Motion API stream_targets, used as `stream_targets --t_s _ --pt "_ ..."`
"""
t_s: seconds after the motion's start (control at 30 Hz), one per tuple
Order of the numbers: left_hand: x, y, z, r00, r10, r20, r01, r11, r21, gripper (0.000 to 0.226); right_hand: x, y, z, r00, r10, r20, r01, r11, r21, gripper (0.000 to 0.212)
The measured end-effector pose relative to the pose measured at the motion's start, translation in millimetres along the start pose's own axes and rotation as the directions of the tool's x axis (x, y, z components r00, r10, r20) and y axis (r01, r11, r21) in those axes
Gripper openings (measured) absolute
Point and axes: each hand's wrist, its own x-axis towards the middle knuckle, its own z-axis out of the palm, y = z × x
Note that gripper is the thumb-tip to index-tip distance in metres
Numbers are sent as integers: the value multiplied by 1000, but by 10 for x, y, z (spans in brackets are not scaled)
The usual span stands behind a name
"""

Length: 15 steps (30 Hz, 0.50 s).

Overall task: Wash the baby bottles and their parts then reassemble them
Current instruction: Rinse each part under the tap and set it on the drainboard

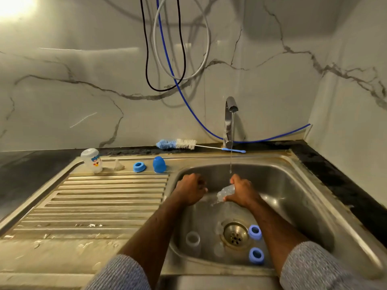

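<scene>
Sink basin point(293, 191), stainless steel, set at the right end of the counter, with a ribbed drainboard point(100, 206) to its left. Tap point(230, 109) at the basin's back edge, running a thin stream.

Right hand point(243, 191): over the middle of the basin, fingers curled round a clear bottle point(225, 192). The bottle lies tilted, its free end sticking out to the left of the grip, just below where the stream falls; water spills from it.

Left hand point(190, 190): beside the basin's left wall, fingers curled in; whether it holds anything cannot be told. It sits near the bottle's free end without touching it.

Basin floor, around the drain point(235, 234): two blue collar rings, one point(255, 231) just right of the drain, one point(256, 255) near the front wall; a clear bottle part point(192, 239) standing at the front left.

Drainboard, back edge, left to right: a clear bottle with a printed picture point(93, 161), standing mouth down; a clear teat point(119, 165); a blue collar ring point(139, 166); a blue cap point(159, 164).

Counter's back edge, behind the sink: a bottle brush point(178, 144) lying flat, bristles to the left, handle reaching past the tap's foot.

Wall: marble-patterned, with black, grey and blue hoses point(167, 59) hanging in loops.
</scene>
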Motion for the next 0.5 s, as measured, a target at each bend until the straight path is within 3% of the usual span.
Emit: stream_targets --t_s 0.17,0.33,0.5 --pt "-185 -117 -238 1000 10 4 -11 1000 17 25 -84 -184 -61 997 -52 -61 48 997 -61 64" --pt "-287 -285 -398 999 -39 37 39 999 18 28 -112 -403 -92 988 -102 -113 113 990 89 55" --pt "-332 -407 -514 998 -68 15 67 996 60 19 -133 -622 -57 982 -183 55 186 981 -49 49"
